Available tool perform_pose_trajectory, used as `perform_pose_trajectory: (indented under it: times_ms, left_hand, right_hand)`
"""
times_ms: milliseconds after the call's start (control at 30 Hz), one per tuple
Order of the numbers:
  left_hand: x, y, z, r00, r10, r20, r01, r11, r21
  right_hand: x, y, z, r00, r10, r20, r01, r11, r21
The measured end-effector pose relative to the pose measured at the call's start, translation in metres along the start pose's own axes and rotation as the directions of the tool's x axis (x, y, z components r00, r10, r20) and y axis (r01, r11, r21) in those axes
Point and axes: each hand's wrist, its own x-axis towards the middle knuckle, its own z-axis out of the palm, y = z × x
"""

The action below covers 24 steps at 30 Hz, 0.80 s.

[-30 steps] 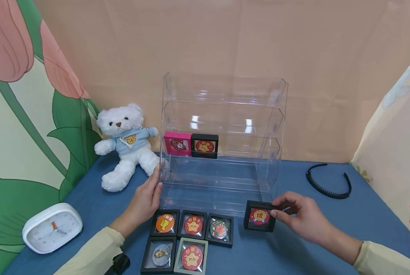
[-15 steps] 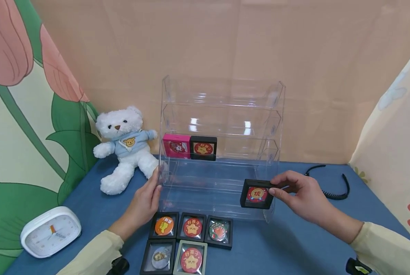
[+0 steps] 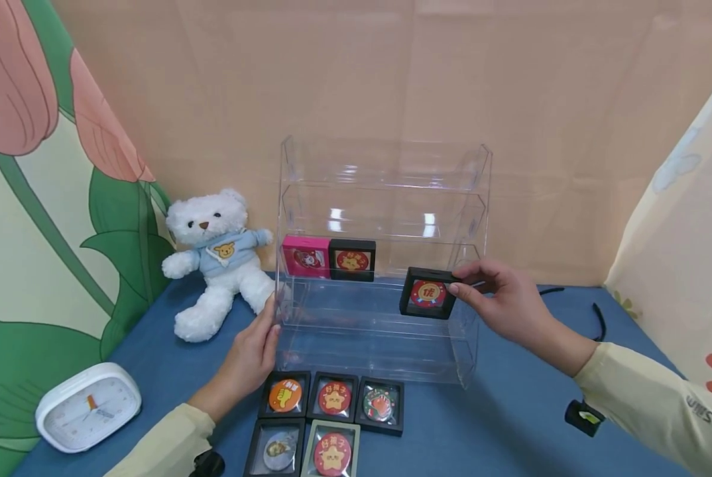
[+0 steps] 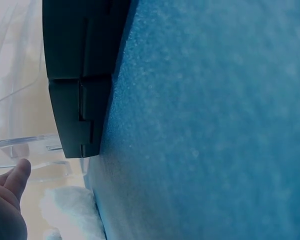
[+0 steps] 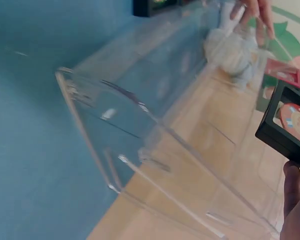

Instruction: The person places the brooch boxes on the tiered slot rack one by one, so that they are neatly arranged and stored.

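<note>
My right hand (image 3: 505, 301) pinches the right edge of a small black display frame (image 3: 427, 293) with a round red badge inside. This frame is tilted slightly and stands in front of the clear acrylic tiered rack (image 3: 386, 213), near its middle tier. Against the rack's lower left side rests my left hand (image 3: 242, 358), fingers fairly straight. A pink display frame (image 3: 305, 256) and another black frame (image 3: 353, 260) sit side by side at the left of the middle tier. In the right wrist view, the held frame (image 5: 286, 120) shows at the right edge.
Several framed badges, such as an orange one (image 3: 286, 395) and a grey-framed one (image 3: 332, 450), lie on the blue cloth before the rack. A white teddy bear (image 3: 215, 262) sits left of it, a white clock (image 3: 87, 407) front left, a black headband (image 3: 598, 321) at right, partly hidden.
My right hand has lifted the black frame from low by the rack's front right corner, up and leftward to the middle tier's height. My left hand has stayed on the rack.
</note>
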Motion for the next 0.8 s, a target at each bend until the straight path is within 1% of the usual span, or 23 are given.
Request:
perform_pose_trajectory:
  times_ms: [100, 300, 533, 700, 800]
  left_hand:
    - [-0.002, 0.0, 0.0, 1.0, -0.003, 0.001, 0.003, 1.0, 0.005]
    - [-0.003, 0.0, 0.001, 1.0, 0.004, -0.007, -0.004, 1.0, -0.001]
    - [-0.001, -0.001, 0.0, 1.0, 0.012, -0.012, -0.012, 1.0, -0.002]
    - [-0.001, 0.0, 0.0, 1.0, -0.011, 0.008, 0.011, 1.0, 0.002]
    - [-0.001, 0.002, 0.0, 1.0, -0.015, 0.011, 0.015, 1.0, 0.001]
  right_hand:
    - [0.012, -0.003, 0.003, 1.0, 0.013, -0.013, -0.013, 1.0, 0.017]
    - [0.032, -0.008, 0.009, 0.999, -0.012, -0.033, 0.012, 1.0, -0.001]
    - [0.044, -0.012, 0.014, 0.999, -0.019, -0.036, 0.019, 1.0, -0.013]
    - [0.051, -0.012, 0.017, 0.999, -0.035, -0.04, 0.036, 0.999, 0.002]
    - [0.054, -0.011, 0.02, 0.998, -0.043, -0.045, 0.044, 0.999, 0.006]
